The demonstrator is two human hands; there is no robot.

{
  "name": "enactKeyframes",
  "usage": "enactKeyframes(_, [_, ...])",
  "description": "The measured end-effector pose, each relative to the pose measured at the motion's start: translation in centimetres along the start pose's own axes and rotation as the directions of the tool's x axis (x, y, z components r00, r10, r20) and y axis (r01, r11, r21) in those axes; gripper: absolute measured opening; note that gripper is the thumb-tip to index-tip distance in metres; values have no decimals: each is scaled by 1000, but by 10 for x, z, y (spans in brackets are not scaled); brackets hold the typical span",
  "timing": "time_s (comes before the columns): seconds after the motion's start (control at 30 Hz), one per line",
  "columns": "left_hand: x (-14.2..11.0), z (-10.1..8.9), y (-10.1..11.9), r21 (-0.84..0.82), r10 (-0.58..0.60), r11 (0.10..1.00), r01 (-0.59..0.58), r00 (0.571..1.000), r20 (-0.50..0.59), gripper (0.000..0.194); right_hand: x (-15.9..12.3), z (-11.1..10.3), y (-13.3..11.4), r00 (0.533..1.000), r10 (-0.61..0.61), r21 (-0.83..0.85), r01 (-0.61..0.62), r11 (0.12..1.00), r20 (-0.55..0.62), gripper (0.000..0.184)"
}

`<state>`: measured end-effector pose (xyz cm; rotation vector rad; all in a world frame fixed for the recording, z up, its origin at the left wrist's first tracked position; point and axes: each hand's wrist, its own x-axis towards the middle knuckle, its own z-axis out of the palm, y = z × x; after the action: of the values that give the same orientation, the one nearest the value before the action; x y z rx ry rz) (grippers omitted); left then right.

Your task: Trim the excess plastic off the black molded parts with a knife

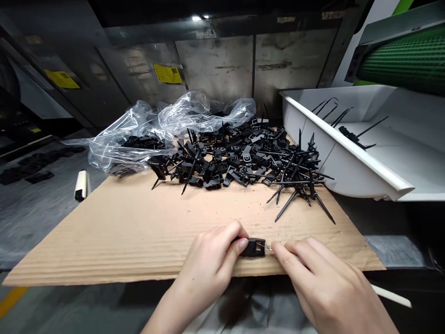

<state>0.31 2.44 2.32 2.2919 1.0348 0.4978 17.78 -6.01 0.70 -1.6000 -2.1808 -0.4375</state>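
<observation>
The left hand (205, 265) grips a black plastic clip (255, 247) between thumb and fingers, at the near edge of the sheet. The right hand (325, 283) is narrowly closed, its fingertips (278, 251) pinching a thin bright pin (268, 248) just beside the clip's right end; the pin is too small to identify further.

Both hands are over a corrugated cardboard sheet (104, 241). Farther up the sheet, at center, lies a heap of black plastic parts (236, 157), with spiked black parts (299, 190) splayed at its right side. A crumpled clear plastic bag (167, 123) touches the heap's far left edge. A white-and-black cylindrical item (81, 185) lies just off the sheet's left edge.

At right, a white tray (347, 148) holds black rods. Loose black pieces (31, 167) lie at far left. Metal panels with yellow labels (168, 73) fill the top of the frame, and a green ribbed roller (403, 60) is at upper right.
</observation>
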Motion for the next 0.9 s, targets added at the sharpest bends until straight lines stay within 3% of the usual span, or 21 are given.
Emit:
enactKeyframes(0.37, [-1, 1, -2, -24, 13, 1000, -13, 1000, -3, 20, 10, 0, -3, 999, -45, 2, 45, 999, -4, 33])
enactKeyframes(0.67, [-1, 5, -4, -24, 35, 999, -36, 999, -25, 19, 25, -15, -1, 987, -147, -150, 155, 976, 63, 34])
enactKeyframes(0.8, [-2, 4, -5, -49, 20, 999, -22, 999, -34, 19, 13, -15, 11, 991, -126, -87, 129, 988, 41, 33])
enactKeyframes(0.9, [-5, 0, -5, -174, 15, 985, -20, 999, -29, 17, 1, -11, 18, 1000, -17, 131, 19, 991, -23, 24])
